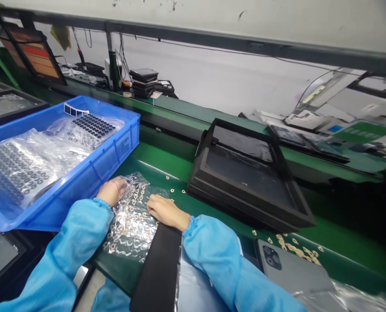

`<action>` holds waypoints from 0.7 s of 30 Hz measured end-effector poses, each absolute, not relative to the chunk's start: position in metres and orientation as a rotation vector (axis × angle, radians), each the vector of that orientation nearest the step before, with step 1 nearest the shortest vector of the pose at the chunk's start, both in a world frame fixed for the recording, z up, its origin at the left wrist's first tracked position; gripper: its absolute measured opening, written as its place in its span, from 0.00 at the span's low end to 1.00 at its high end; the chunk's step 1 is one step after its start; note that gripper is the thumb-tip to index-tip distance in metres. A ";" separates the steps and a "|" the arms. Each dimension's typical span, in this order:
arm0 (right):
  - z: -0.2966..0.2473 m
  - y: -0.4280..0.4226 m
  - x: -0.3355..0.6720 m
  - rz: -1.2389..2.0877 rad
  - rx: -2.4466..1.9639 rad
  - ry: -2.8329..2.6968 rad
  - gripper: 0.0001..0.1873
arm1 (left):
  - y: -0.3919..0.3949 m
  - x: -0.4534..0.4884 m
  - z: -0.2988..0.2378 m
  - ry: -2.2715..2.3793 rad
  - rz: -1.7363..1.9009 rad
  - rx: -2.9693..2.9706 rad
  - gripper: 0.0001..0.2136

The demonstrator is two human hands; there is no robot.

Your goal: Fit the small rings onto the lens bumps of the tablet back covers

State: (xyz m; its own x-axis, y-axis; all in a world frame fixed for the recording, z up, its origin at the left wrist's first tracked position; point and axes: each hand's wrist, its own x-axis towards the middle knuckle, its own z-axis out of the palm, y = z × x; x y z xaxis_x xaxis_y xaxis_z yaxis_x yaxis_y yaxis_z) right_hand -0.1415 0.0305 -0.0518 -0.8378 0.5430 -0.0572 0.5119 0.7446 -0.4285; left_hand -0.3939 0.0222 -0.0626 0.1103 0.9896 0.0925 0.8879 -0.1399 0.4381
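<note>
**Clear sheet [129, 240] of small rings [141, 219] spread beneath two hands**

The sheet is laid on the green surface [118, 271], right of the blue bin [82, 193]. It is thin, glossy and crinkled, broken by bright highlights, and is dotted with flat, pale gold rings, each with a small tab. Its upper left edge is touched by the left hand [112, 192], whose fingers are bent into the film; whether they are clamped on it cannot be told, as the tips are lost in glare. The right edge is met by the right hand [165, 211]. Its fingers are curled close together, knuckles up, and their tips are hidden, so a grip cannot be confirmed. Both forearms are covered by gathered blue sleeves [212, 247].

A flat, matte black slab [158, 268] is set below the right hand. Loose rings [299, 250] are heaped beside a grey phone [293, 273]. Black, rectangular trays [241, 210] are stacked beyond. In the ribbed plastic bin, black rings [93, 126] are held in clear film.
</note>
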 end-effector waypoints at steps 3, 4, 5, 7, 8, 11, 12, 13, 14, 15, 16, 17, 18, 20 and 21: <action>-0.053 0.031 -0.144 0.714 -0.879 -2.828 0.08 | 0.021 -0.393 -0.064 1.924 0.432 2.150 0.11; -0.053 0.031 -0.145 0.735 -0.884 -2.806 0.08 | 0.020 -0.393 -0.065 1.948 0.407 2.155 0.11; -0.051 0.032 -0.145 0.759 -0.889 -2.779 0.09 | 0.019 -0.394 -0.066 1.972 0.387 2.158 0.11; -0.045 0.036 -0.140 0.811 -0.904 -2.706 0.08 | 0.019 -0.394 -0.068 2.017 0.364 2.157 0.11; -0.040 0.038 -0.135 0.838 -0.916 -2.661 0.08 | 0.019 -0.395 -0.069 2.034 0.360 2.156 0.11; -0.023 0.043 -0.105 0.903 -0.979 -2.508 0.06 | 0.022 -0.397 -0.071 2.052 0.366 2.166 0.12; -0.017 0.042 -0.091 0.918 -1.008 -2.460 0.06 | 0.024 -0.398 -0.071 2.047 0.373 2.173 0.12; -0.013 0.038 -0.076 0.929 -1.041 -2.415 0.06 | 0.025 -0.399 -0.071 2.039 0.383 2.182 0.12; -0.010 0.032 -0.062 0.936 -1.075 -2.375 0.07 | 0.026 -0.400 -0.070 2.030 0.396 2.190 0.13; -0.009 0.024 -0.047 0.941 -1.109 -2.341 0.08 | 0.028 -0.401 -0.069 2.023 0.409 2.196 0.13; -0.010 0.014 -0.035 0.944 -1.142 -2.312 0.08 | 0.029 -0.401 -0.068 2.020 0.424 2.200 0.14; -0.011 0.003 -0.024 0.944 -1.173 -2.287 0.08 | 0.030 -0.401 -0.067 2.019 0.437 2.201 0.15; -0.014 -0.008 -0.015 0.942 -1.200 -2.267 0.08 | 0.030 -0.401 -0.066 2.021 0.446 2.199 0.15; -0.020 -0.027 -0.004 0.929 -1.243 -2.238 0.08 | 0.031 -0.401 -0.062 2.023 0.453 2.192 0.15; -0.023 -0.034 -0.002 0.922 -1.259 -2.223 0.09 | 0.030 -0.401 -0.060 2.031 0.454 2.185 0.15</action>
State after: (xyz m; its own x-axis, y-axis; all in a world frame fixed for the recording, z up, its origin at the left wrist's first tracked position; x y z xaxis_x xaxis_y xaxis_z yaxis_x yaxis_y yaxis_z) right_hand -0.0016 -0.0340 -0.0227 -0.5002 0.8651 0.0375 0.5847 0.3693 -0.7223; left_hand -0.4010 0.0304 -0.0597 0.0521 0.9896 0.1339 0.9524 -0.0896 0.2915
